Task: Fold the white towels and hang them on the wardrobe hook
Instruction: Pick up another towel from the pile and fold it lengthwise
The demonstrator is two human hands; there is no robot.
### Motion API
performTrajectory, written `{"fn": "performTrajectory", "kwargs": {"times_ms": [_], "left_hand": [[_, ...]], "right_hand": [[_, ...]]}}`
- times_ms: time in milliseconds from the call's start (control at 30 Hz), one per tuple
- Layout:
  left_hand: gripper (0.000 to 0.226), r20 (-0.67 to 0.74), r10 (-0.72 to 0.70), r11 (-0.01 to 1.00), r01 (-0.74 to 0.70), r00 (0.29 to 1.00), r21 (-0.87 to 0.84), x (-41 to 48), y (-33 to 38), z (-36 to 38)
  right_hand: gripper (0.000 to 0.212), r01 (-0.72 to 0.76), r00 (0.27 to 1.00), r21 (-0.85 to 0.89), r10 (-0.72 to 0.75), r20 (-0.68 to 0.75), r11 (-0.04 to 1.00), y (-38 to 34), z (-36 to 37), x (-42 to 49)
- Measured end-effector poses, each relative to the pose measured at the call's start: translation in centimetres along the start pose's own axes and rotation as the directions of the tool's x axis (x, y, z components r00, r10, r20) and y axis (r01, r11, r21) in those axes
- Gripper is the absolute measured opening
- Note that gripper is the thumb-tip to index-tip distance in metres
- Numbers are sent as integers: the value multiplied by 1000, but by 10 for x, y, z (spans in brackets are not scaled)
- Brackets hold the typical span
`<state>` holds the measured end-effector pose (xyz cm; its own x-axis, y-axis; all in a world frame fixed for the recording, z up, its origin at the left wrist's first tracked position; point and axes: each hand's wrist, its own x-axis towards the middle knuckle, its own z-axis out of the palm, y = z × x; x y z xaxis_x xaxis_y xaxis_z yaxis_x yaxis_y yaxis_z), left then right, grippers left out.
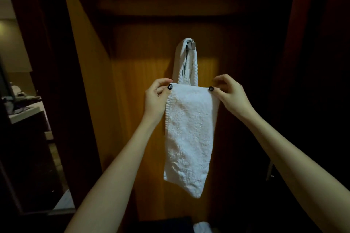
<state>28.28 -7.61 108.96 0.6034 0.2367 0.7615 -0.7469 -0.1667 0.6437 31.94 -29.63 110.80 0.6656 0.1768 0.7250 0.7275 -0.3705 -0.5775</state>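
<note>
A folded white towel (189,138) hangs down in front of the wooden wardrobe panel (132,100). My left hand (156,98) pinches its top left corner and my right hand (230,94) pinches its top right corner, holding the top edge level. Behind and above it, another white towel (186,66) is draped over the metal hook (191,45) on the panel. The held towel's top edge sits just below the hung towel's lower end.
Dark wardrobe sides close in at left and right. At the far left a doorway shows a counter (24,113) with small items. A bit of white cloth (203,227) lies at the bottom edge, beside a dark object.
</note>
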Motion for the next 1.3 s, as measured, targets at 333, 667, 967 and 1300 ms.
{"fn": "performTrajectory", "kwargs": {"times_ms": [333,667,967,1300], "left_hand": [[30,269,-48,999,49,962,2,13,9,1],[35,475,-341,935,241,811,260,-12,-26,-35],[10,537,-398,904,216,744,369,-25,-53,-47],[58,524,-354,932,248,774,264,-20,-53,-47]], "right_hand": [[29,128,932,-138,-71,356,982,-35,17,22],[43,190,968,-102,-169,185,976,-40,14,20],[37,65,994,-155,-77,-78,986,-7,-5,10],[20,-113,973,-82,93,-209,990,36,-21,2]]}}
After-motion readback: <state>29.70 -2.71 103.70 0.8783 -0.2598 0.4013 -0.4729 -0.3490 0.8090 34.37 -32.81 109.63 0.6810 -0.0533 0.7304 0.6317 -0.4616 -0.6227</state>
